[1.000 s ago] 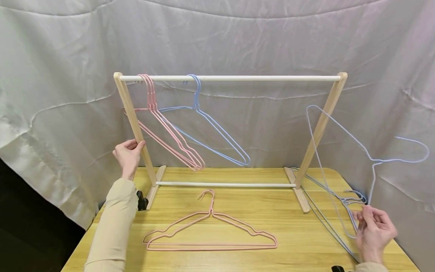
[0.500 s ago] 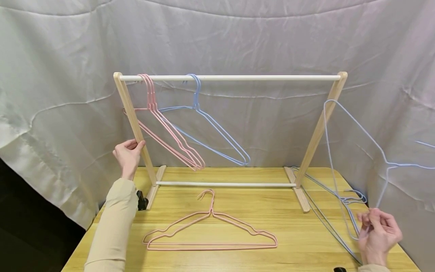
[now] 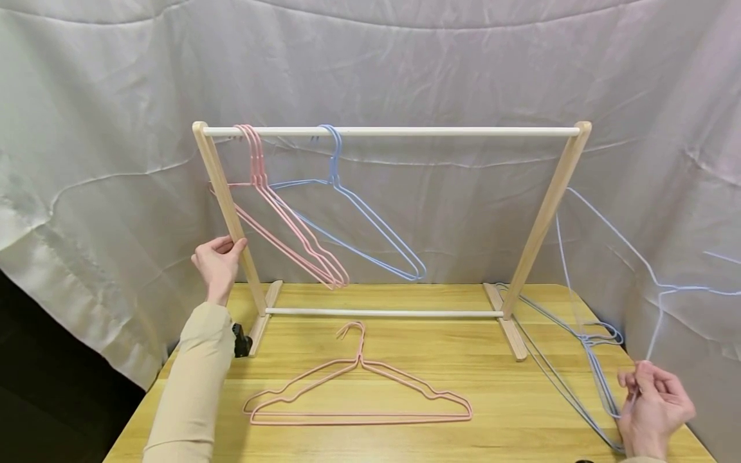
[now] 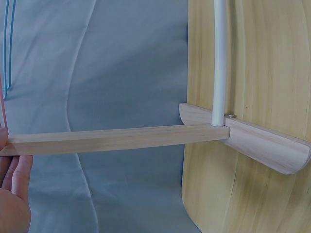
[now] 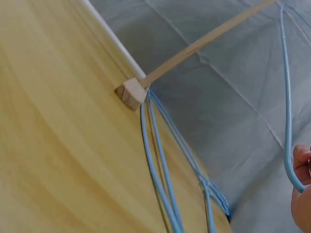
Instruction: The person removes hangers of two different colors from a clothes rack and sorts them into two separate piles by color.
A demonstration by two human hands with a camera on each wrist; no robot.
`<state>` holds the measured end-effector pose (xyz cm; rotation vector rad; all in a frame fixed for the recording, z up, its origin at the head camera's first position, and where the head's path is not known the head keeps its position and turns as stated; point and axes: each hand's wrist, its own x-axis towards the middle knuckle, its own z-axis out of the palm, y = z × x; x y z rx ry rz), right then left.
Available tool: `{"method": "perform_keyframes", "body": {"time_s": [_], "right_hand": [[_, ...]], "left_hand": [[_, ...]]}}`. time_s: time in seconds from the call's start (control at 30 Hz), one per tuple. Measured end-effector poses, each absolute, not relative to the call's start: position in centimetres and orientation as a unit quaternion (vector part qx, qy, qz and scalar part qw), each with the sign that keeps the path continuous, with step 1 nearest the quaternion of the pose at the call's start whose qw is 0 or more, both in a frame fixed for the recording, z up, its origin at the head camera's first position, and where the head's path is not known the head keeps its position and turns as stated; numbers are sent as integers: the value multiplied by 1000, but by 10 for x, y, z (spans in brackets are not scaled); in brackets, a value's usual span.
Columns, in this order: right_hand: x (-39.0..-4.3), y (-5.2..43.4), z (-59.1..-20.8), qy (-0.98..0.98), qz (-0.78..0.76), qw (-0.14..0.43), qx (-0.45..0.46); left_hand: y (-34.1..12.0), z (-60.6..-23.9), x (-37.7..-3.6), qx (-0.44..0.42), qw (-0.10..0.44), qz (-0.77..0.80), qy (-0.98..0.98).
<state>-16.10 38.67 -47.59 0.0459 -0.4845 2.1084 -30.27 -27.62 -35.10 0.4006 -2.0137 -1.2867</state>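
Observation:
My left hand (image 3: 219, 263) grips the left wooden post (image 3: 216, 173) of a hanger rack between thumb and fingers; the left wrist view shows the fingers (image 4: 22, 177) under the post. At the far right, my right hand (image 3: 654, 405) pinches a light blue wire hanger (image 5: 287, 97) by one end. That hanger stands raised and tilted, its hook pointing right and partly out of frame. Its far corner lies beside the right post (image 3: 544, 222). Below it, several blue hangers (image 3: 590, 370) lie on the table, partly hidden by my right hand.
Pink hangers (image 3: 257, 170) and blue hangers (image 3: 334, 167) hang from the left half of the white top rail (image 3: 451, 131). Two pink hangers (image 3: 361, 423) lie on the wooden table (image 3: 405, 447) in front. A white lower bar (image 3: 382, 313) joins the rack's feet. Grey curtain surrounds the back.
My right hand has shifted right and slightly nearer. The held blue hanger swings right, then dips a little, its hook leaving the frame. My left hand stays on the post.

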Motion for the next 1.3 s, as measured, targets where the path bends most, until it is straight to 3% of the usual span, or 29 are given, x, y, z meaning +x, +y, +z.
{"method": "perform_keyframes", "body": {"time_s": [0.33, 0.6, 1.3], "right_hand": [[-156, 400, -494, -323, 833, 429, -129], [-154, 405, -504, -436, 792, 353, -242], [-155, 409, -514, -617, 672, 235, -335]], "left_hand": [[-277, -351, -303, 155, 353, -500, -775], [-276, -350, -301, 160, 345, -501, -777], [-276, -352, -302, 147, 361, -504, -771]]}}
